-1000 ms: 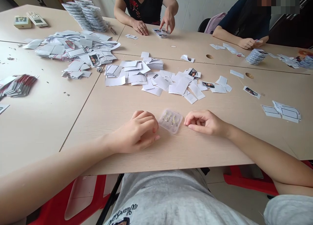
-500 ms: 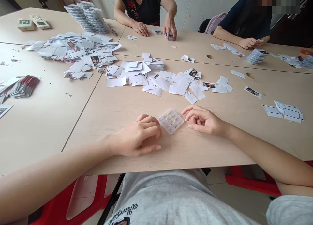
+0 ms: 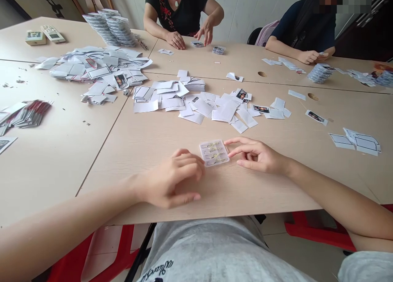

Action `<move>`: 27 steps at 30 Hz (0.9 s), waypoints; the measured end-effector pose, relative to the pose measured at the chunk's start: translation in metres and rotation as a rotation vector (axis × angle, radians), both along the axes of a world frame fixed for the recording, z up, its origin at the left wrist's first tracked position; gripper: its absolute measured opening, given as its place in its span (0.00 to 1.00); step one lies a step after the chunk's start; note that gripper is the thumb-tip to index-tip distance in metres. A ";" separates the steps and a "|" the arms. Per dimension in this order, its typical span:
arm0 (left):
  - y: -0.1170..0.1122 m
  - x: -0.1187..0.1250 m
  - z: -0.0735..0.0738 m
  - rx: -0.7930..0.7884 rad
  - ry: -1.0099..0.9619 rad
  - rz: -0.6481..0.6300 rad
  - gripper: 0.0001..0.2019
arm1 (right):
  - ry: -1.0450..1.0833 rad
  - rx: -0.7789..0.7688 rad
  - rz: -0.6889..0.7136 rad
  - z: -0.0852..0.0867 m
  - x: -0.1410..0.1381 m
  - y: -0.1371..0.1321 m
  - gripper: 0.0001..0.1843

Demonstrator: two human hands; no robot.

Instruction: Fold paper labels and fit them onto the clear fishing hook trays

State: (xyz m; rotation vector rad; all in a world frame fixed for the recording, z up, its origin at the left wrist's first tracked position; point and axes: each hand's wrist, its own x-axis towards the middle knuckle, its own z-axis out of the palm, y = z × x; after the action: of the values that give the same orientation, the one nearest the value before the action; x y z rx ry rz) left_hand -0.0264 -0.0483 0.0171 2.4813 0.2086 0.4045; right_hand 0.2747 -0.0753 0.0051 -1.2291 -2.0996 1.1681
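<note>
A small clear plastic box [image 3: 214, 153] with compartments lies flat on the table in front of me. Several fish hooks with yellowish-green parts show inside it. My right hand [image 3: 258, 154] has its index and middle fingers stretched out to the box's right edge, seemingly touching it. On the other side, my left hand [image 3: 175, 177] is slightly blurred, with its fingers curved and its thumb apart. Its fingertips are at the box's lower left corner; whether they touch it I cannot tell. Neither hand grips anything.
Loose white paper cards [image 3: 227, 107] lie scattered beyond the box, with a larger paper heap [image 3: 101, 65] at the left. Stacks of packed boxes [image 3: 113, 28] stand farther back. Two people sit across the table [image 3: 153, 147]; one has a hand [image 3: 206, 31] above a small box.
The plastic box has turned from a diamond position to nearly square with me. My left hand has shifted slightly towards me. Across the table, a person's hand has moved left, off a small box.
</note>
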 end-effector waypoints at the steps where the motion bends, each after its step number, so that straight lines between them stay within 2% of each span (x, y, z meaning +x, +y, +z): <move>1: -0.004 0.000 0.001 -0.016 -0.010 -0.054 0.10 | -0.004 -0.004 -0.006 0.000 0.000 0.000 0.11; 3: -0.012 0.002 0.001 -0.022 -0.022 -0.166 0.13 | -0.018 -0.006 -0.021 0.001 -0.001 0.000 0.13; 5: -0.017 0.003 0.000 0.025 -0.029 -0.199 0.16 | -0.025 -0.003 -0.037 0.000 -0.001 0.000 0.14; 6: -0.018 0.003 -0.001 0.065 -0.021 -0.163 0.17 | -0.020 -0.002 -0.046 0.000 -0.001 0.000 0.15; 10: -0.007 0.000 -0.005 0.242 0.150 0.133 0.23 | -0.009 -0.004 -0.041 0.000 -0.001 0.001 0.11; 11: -0.002 -0.001 -0.006 0.274 0.207 0.158 0.24 | -0.015 -0.004 -0.030 0.000 0.000 0.001 0.11; 15: 0.007 -0.004 -0.006 0.326 0.277 0.123 0.26 | -0.033 0.008 -0.028 0.001 0.000 -0.001 0.16; 19: 0.000 -0.003 -0.003 0.310 0.248 0.129 0.25 | 0.002 0.046 -0.032 -0.004 -0.002 -0.002 0.20; 20: -0.002 -0.002 -0.002 0.302 0.243 0.133 0.25 | 0.019 0.092 -0.045 -0.006 -0.001 0.000 0.18; 22: -0.004 -0.002 -0.002 0.289 0.236 0.148 0.24 | 0.027 0.290 -0.154 -0.012 0.007 0.012 0.13; 25: -0.003 -0.003 -0.005 0.281 0.221 0.186 0.27 | -0.113 0.741 -0.496 -0.019 0.035 0.046 0.08; 27: 0.001 -0.004 -0.008 0.276 0.217 0.193 0.30 | -0.266 0.908 -0.654 -0.022 0.060 0.073 0.08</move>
State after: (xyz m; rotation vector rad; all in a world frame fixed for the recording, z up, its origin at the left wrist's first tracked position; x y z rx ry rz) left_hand -0.0306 -0.0477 0.0089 2.7878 0.5154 0.2549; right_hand 0.3344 -0.0026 -0.0173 -1.4265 -1.7838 -0.2398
